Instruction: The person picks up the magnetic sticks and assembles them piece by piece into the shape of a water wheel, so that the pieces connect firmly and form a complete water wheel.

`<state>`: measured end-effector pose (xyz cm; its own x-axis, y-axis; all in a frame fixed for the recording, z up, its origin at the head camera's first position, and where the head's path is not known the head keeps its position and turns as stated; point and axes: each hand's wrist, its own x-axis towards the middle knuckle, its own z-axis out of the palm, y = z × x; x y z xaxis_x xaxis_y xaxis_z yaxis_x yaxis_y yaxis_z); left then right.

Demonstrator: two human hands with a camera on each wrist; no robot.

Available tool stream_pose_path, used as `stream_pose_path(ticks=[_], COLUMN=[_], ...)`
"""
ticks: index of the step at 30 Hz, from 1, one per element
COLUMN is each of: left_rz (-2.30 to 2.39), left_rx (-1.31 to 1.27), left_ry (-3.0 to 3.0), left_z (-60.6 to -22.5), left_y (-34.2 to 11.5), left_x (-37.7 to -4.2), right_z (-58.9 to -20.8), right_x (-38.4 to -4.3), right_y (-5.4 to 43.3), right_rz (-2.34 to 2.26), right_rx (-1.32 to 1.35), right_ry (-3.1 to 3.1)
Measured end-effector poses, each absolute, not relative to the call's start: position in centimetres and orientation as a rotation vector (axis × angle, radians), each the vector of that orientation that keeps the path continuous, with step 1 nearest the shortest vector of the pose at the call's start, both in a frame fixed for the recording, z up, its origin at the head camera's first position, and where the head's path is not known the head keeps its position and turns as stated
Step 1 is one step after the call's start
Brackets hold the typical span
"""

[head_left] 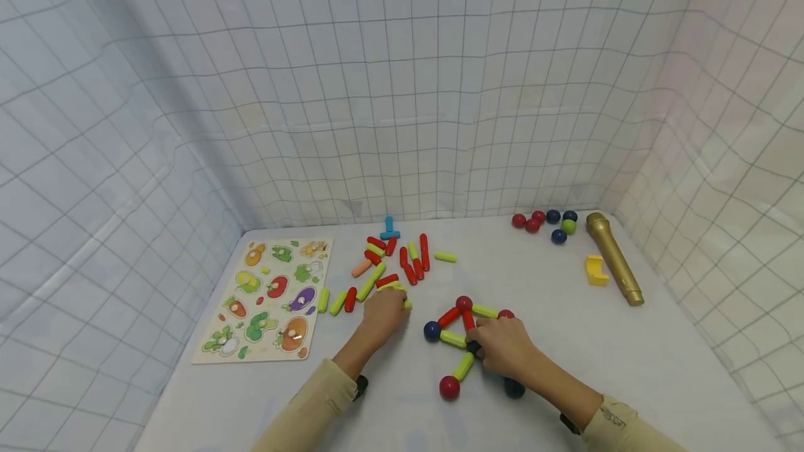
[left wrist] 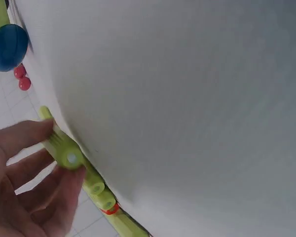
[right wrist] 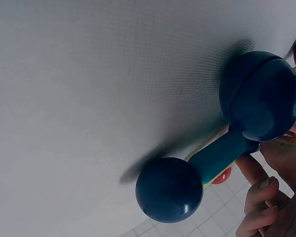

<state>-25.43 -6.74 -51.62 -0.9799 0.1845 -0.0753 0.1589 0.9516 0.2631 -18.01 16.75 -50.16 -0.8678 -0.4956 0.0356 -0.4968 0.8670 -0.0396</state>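
"Which step were you on?"

"Adding to the ball-and-rod frame [head_left: 453,339], I'd judge. Your left hand [head_left: 384,317] pinched a light-green rod [left wrist: 64,150] between thumb and fingers, left of the frame and a little beyond it, at the near edge of the loose rods [head_left: 370,283]."

"And your right hand [head_left: 502,349]?"

"You gripped the frame with it, at the dark-blue ball [head_left: 474,348] where its rods met. Your fingers hid part of that joint, so how firmly you held it couldn't be told."

"How far along were you?"

"You had one triangle closed on the frame's left, with two more rods reaching out to red balls [head_left: 449,388]. The spare balls [head_left: 568,226] lay beyond the frame to its right, untouched."

"What did your next move call for?"

"Probably carrying the rod rightward to the frame and bringing its end against a ball, with your right hand steadying the joint. You hadn't attached it yet, and which ball it suited couldn't be told."
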Motion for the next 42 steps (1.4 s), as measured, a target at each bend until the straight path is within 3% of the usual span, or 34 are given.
stream_pose_path(ticks=[6, 13, 22, 35, 42], left_rz=[0.89, 1.098, 1.086, 1.033, 0.768], left_rx=[0.186, 0.177, 0.191, 0.181, 0.163], left_ry=[2.707, 2.539, 2.48, 2.531, 2.944], left_z=[-50.7, -50.1, -50.9, -52.4, -52.1], left_y=[-6.9, -6.6, -6.0, -4.3, -6.2], left_x=[-23.8, -22.0, -22.6, -24.2, -26.0], right_z=[-50.2, -50.3, -50.7, -50.6, -50.7], right_x=[-17.8, -18.0, -18.1, -18.0, -18.1], right_y=[16.6, 16.5, 16.5, 16.6, 17.2], right_rz=[0.128, 0.175, 0.218, 0.128, 0.031], right_rx=[0.768, 0.687, 0.671, 0.934, 1.042], right_ry=[-3.013, -3.037, -3.031, -3.035, -2.989])
